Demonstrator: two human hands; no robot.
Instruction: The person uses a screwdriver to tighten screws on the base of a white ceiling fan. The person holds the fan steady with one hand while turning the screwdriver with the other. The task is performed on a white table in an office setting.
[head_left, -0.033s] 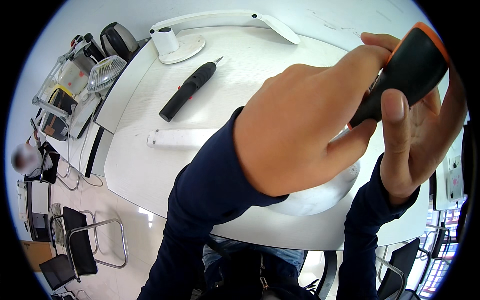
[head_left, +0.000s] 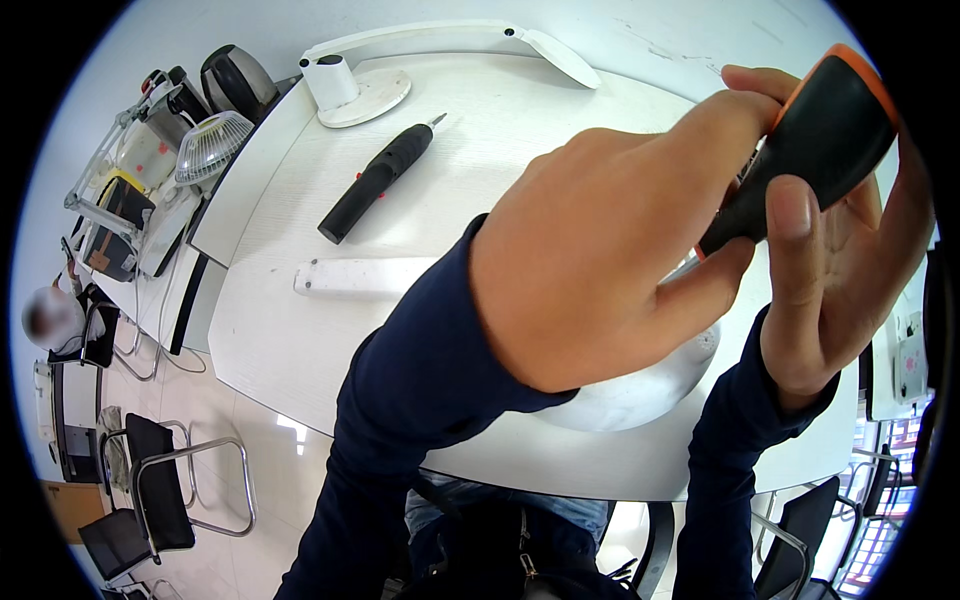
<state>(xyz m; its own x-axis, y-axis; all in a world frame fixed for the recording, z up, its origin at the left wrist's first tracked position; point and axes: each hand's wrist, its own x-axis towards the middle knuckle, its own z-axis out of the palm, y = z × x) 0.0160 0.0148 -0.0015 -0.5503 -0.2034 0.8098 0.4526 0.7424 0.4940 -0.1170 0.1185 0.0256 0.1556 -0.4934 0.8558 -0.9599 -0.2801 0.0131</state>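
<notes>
A black tapered tool with an orange rim [head_left: 825, 135] is raised in front of me at the upper right, its exact kind unclear. My left hand [head_left: 600, 250] is closed around its lower left side, and its back hides much of that end. The thumb of my right hand [head_left: 830, 290] presses on the near face, while its fingers curl behind. Below my hands, a white rounded body [head_left: 640, 392] lies on the table, partly covered by my left hand. A black pen-shaped electric screwdriver [head_left: 375, 185] rests farther left, tip pointing away.
A white bar [head_left: 360, 278] lies left of my left sleeve. At the table's [head_left: 270, 350] back stands a white lamp [head_left: 340, 85] with a long arm. A side desk at left carries a kettle [head_left: 236, 82] and a clear ribbed dome [head_left: 213, 147]. Chairs [head_left: 160, 480] stand lower left.
</notes>
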